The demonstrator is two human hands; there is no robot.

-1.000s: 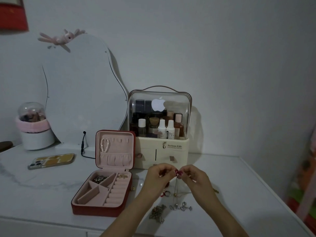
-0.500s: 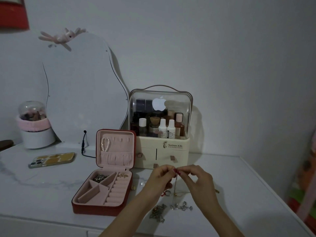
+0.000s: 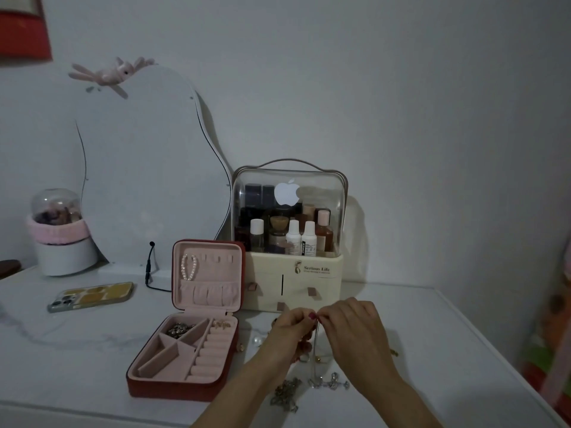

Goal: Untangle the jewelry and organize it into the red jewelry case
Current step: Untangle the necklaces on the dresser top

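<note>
The red jewelry case [image 3: 173, 385] lies open on the white table, pink-lined, with a pearl bracelet [image 3: 189, 267] hung in its lid and a silver tangle [image 3: 177, 329] in a back compartment. Just right of it, my left hand [image 3: 290, 327] and my right hand [image 3: 352, 330] meet fingertip to fingertip, both pinching the top of a thin chain [image 3: 315, 344] that hangs down between them. Below the hands lie a dark chain heap [image 3: 285, 395], a silver chain with charms [image 3: 329, 382], a ring [image 3: 304, 358] and a pearl [image 3: 257, 341].
A cream cosmetics organizer [image 3: 293, 285] with a clear lid stands right behind the hands. A phone [image 3: 91, 296] lies at the left, with a wavy mirror [image 3: 148, 168], a black cable [image 3: 150, 270] and a white pot [image 3: 65, 254] behind. The table's front edge runs just below the case.
Both hands have sunk slightly and drawn a little closer together on the chain. The case and the loose jewelry have not moved.
</note>
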